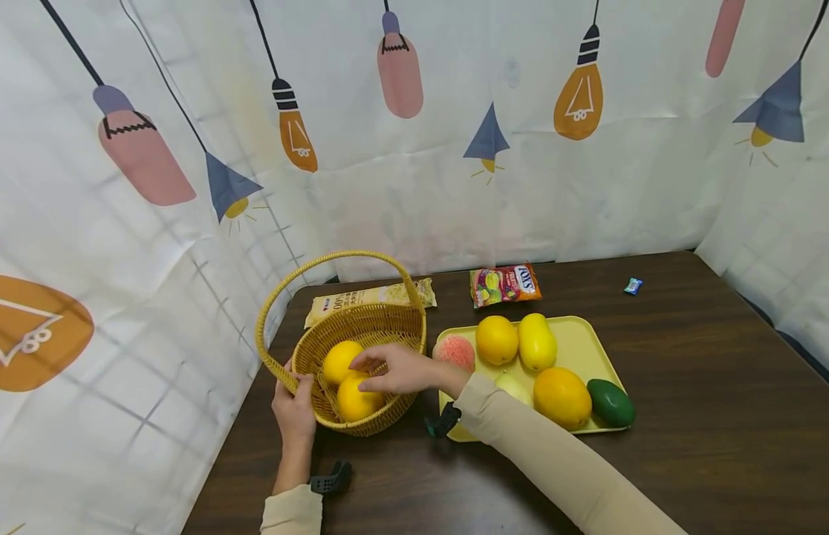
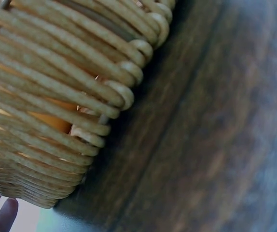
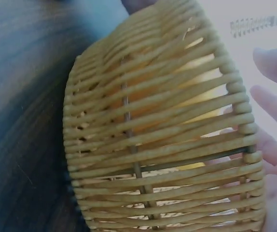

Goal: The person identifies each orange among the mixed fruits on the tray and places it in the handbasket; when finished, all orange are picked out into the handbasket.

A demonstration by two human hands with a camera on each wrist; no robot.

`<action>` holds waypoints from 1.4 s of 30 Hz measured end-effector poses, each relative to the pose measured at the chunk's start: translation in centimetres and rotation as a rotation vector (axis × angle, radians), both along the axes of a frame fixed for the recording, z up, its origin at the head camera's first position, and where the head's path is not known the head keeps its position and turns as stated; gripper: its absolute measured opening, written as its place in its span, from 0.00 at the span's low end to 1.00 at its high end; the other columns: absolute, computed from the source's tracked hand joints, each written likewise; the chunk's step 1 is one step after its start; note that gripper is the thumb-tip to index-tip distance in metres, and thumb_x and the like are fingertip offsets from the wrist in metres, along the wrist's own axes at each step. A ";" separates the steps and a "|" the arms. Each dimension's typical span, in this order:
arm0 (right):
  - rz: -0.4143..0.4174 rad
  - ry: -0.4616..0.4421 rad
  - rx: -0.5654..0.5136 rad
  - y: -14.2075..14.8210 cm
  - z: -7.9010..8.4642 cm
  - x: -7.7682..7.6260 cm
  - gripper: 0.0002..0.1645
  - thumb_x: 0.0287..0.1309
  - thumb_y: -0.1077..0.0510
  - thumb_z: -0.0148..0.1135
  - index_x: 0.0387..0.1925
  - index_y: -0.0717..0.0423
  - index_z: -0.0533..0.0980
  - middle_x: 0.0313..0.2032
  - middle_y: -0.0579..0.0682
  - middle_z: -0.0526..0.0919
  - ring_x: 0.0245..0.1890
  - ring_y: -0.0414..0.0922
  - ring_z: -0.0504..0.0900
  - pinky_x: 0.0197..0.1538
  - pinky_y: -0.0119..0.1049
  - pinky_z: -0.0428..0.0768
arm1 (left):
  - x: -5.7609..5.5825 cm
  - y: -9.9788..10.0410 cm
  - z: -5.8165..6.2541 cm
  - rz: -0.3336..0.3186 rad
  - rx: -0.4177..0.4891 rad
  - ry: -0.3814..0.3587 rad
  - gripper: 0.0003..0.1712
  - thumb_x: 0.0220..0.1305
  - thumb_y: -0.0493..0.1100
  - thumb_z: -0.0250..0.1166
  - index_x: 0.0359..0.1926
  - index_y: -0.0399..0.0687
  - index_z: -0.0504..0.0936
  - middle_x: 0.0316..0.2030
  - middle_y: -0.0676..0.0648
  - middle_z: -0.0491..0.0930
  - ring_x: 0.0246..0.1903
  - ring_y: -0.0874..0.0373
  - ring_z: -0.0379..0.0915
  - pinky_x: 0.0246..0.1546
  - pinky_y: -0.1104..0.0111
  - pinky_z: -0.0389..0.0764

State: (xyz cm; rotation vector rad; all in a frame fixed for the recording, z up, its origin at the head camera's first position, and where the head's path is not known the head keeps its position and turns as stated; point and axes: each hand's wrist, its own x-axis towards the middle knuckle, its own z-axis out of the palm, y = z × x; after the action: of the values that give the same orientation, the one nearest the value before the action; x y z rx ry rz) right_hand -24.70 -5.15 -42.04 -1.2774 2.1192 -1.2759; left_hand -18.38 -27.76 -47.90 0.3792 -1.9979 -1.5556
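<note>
A yellow wicker basket (image 1: 404, 401) with a tall hoop handle stands at the table's left, tipped toward me. Two oranges lie inside: a rear orange (image 1: 339, 360) and a front orange (image 1: 357, 401). My left hand (image 1: 296, 416) holds the basket's left rim near the handle's foot, thumb on the near side. Over the basket's right rim reaches my right hand (image 1: 406, 369), its loosely spread fingers just above the oranges and overlapping the front one. Through the weave in the right wrist view, the basket wall (image 3: 162, 121) shows orange colour, with fingers (image 3: 273, 108) beyond the rim.
Right of the basket, a yellow tray (image 1: 591, 342) carries a peach (image 1: 454, 352), an orange (image 1: 497, 339), a yellow pear-shaped fruit (image 1: 537, 342), a mango-like fruit (image 1: 561, 397) and an avocado (image 1: 610, 403). Behind lie a snack packet (image 1: 348, 300), a candy bag (image 1: 504, 285) and a small blue wrapper (image 1: 632, 286).
</note>
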 end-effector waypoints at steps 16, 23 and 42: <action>-0.041 0.106 -0.198 5.5 0.8 3.6 0.21 0.67 0.55 0.60 0.59 0.53 0.75 0.59 0.46 0.76 0.57 0.40 0.74 0.58 0.46 0.74 | 0.3 -0.2 -0.1 -0.016 0.010 -0.009 0.14 0.70 0.41 0.54 0.46 0.31 0.74 0.67 0.45 0.68 0.60 0.50 0.65 0.42 0.74 0.65; -0.120 0.124 -0.179 9.5 2.3 3.5 0.21 0.66 0.54 0.61 0.60 0.50 0.74 0.60 0.47 0.75 0.56 0.49 0.74 0.58 0.44 0.74 | 0.2 -0.2 -0.1 0.006 -0.007 -0.002 0.17 0.70 0.41 0.54 0.52 0.32 0.74 0.65 0.42 0.70 0.47 0.52 0.66 0.37 0.74 0.65; -0.341 0.181 -0.072 19.3 1.0 3.0 0.22 0.62 0.53 0.65 0.57 0.48 0.75 0.57 0.43 0.76 0.57 0.54 0.74 0.57 0.54 0.74 | -0.1 -0.2 0.0 0.007 -0.025 -0.024 0.20 0.70 0.43 0.55 0.59 0.39 0.74 0.58 0.38 0.73 0.46 0.54 0.65 0.35 0.75 0.66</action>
State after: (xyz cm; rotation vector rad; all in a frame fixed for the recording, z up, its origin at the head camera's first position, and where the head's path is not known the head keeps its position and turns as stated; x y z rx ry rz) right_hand -21.69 14.10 -41.01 -1.1294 2.5245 -1.4277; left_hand -18.48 -27.93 -47.94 0.3959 -2.0303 -1.5273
